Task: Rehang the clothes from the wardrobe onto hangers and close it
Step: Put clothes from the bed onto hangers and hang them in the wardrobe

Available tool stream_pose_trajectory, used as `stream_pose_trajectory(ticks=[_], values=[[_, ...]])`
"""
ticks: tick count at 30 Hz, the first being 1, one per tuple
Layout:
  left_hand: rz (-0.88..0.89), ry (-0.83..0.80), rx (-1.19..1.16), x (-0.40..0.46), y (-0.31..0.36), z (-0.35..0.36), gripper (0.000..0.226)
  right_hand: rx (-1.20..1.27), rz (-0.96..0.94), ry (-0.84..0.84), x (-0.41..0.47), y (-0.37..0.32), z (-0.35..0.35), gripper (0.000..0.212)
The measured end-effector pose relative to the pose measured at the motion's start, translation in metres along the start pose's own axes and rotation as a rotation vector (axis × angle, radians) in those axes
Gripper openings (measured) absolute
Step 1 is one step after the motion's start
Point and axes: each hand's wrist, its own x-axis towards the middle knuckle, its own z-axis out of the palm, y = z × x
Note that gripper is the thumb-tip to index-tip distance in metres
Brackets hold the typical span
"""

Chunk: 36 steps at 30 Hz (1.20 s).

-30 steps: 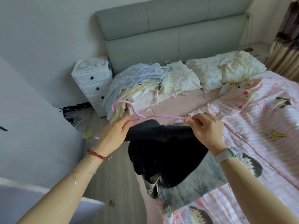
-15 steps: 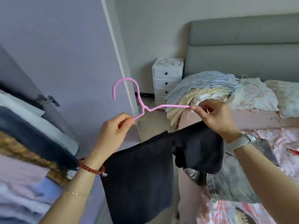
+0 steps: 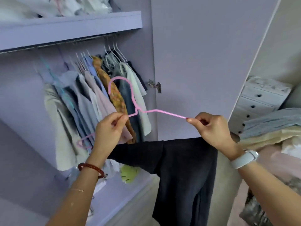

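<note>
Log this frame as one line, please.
left hand: pinches pink hanger | right hand: pinches its other end | dark garment: draped on hanger | wardrobe door: open

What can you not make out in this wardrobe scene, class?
Head view only:
- Lower bar of the pink hanger: hidden behind the dark garment and both hands.
- Garment's hem: cut off by the bottom edge.
- Top shelf items: blurred, cut by the top edge.
- Rail: shadowed under the shelf.
</note>
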Motion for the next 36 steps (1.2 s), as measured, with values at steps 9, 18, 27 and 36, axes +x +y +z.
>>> stream_pose_trajectory(ticks=[9,18,27,36], values=[[0.215,0.030,0.686,-0.059,-0.072,0.000,0.044,0.081,-0.015,-0.021,0.019,-0.041,0.075,0.046],[-0.022,0.013,0.405,-0.013,-0.100,-0.051,0.014,0.148,-0.250,-0.615,0.048,-0.046,0.136,0.021],[-0.040,0.166,0.143,-0.011,-0.041,-0.095,0.018,-0.063,-0.198,-0.520,0.072,-0.023,0.210,0.030],[-0.750,-0.724,0.575,-0.071,-0.107,-0.080,0.039,0.183,-0.427,-0.264,0.099,-0.044,0.221,0.028]])
